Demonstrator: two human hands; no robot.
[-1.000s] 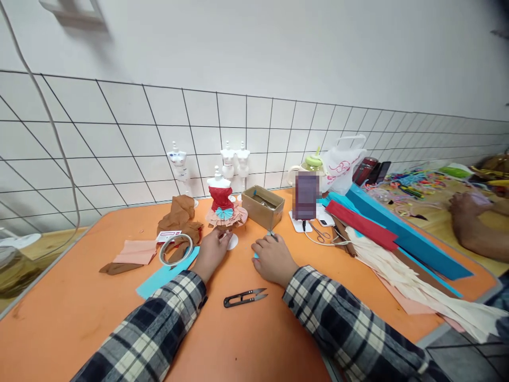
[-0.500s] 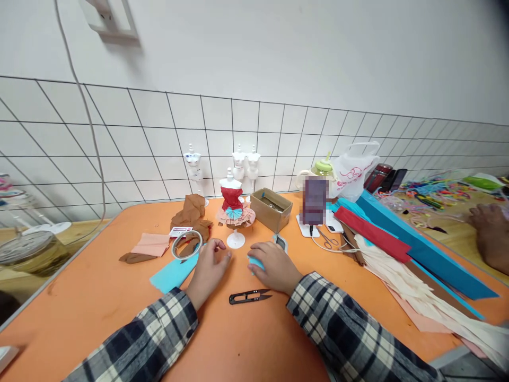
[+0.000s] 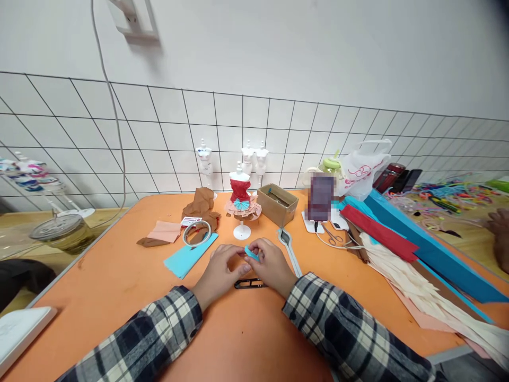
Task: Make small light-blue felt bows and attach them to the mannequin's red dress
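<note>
My right hand (image 3: 275, 267) pinches a small folded piece of light blue crepe paper (image 3: 252, 254). Close beside it is my left hand (image 3: 223, 269), its thumb and fingers apart and its fingertips near the paper. Below the fingers lie black thread snips (image 3: 248, 284), partly covered by my right hand. Behind the hands stands a miniature dress form (image 3: 240, 188) in a red top and ruffled pink skirt with a blue bow. A longer blue crepe strip (image 3: 190, 257) rests left of my left hand, with a roll of tape (image 3: 197, 234) at its far end.
A cardboard box (image 3: 277, 206) stands right of the dress form, with a grey strap-like item (image 3: 289, 249) in front. Brown crepe paper (image 3: 201, 204) is at left. Scissors (image 3: 333, 235), a phone (image 3: 321, 199) and crepe strips (image 3: 392, 265) lie at right. Another person's hand (image 3: 500, 225) is far right.
My right hand has lifted the blue piece and moved left, and my left hand has moved right toward it. The view has shifted left, bringing a white object into the lower left.
</note>
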